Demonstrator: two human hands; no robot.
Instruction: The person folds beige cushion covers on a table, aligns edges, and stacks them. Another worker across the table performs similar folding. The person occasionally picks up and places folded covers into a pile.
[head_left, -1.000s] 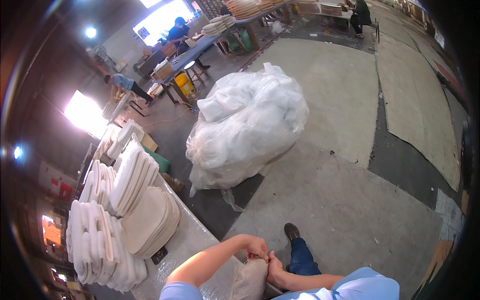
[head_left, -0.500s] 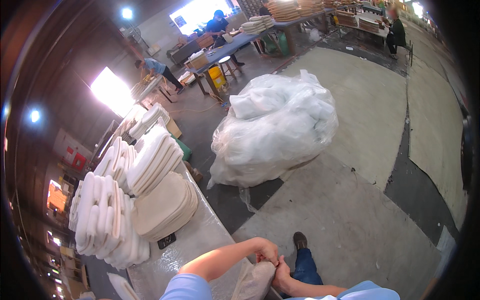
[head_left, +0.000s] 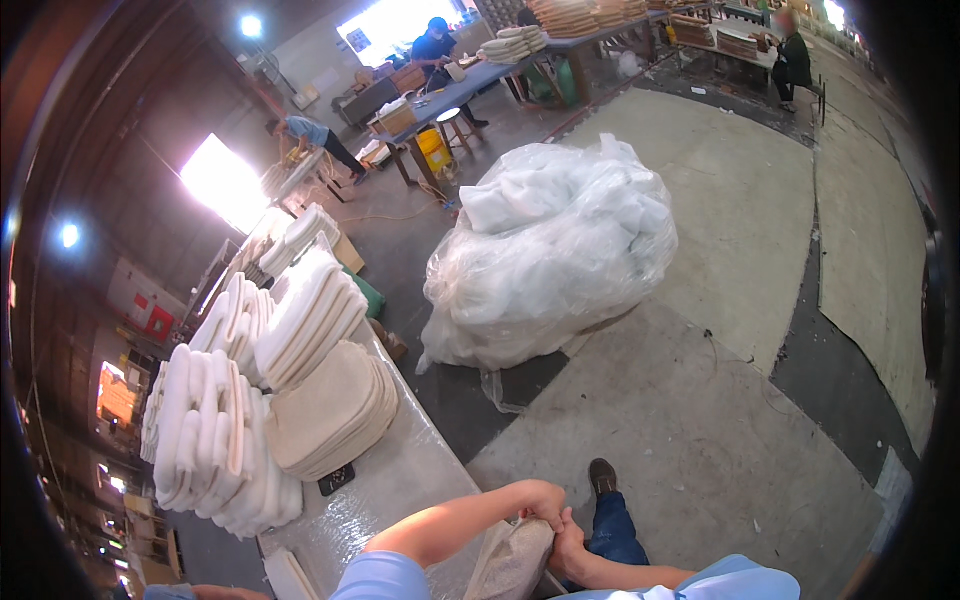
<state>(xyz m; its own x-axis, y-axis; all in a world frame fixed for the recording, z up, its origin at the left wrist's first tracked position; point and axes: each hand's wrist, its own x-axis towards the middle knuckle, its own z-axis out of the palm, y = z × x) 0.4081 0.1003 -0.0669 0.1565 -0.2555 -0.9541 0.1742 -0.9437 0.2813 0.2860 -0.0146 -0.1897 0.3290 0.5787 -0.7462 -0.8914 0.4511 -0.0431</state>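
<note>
At the lower edge, a beige fabric-covered piece (head_left: 515, 562), like a padded cushion, lies at the table's edge close to my body. My left hand (head_left: 541, 503) is bent over its far corner, fingers closed on the edge. Against the same corner, my right hand (head_left: 569, 552) is closed from the right side, its fingertips meeting those of the left. What exactly the fingertips pinch is too small to make out. Left of my hands, a stack of flat beige pads (head_left: 330, 410) with rounded corners sits on the plastic-covered table (head_left: 420, 455).
Folded white padding (head_left: 205, 430) is piled on the table's left, near a black phone-like object (head_left: 337, 479). A big clear plastic bag (head_left: 550, 260) of white stuffing stands on the floor ahead. Another person's arm (head_left: 225, 593) shows at lower left. People work at far tables.
My left hand has shifted slightly right over the corner, and the hands are closer together. At lower left, another person's arm has come into view and a white piece has moved right.
</note>
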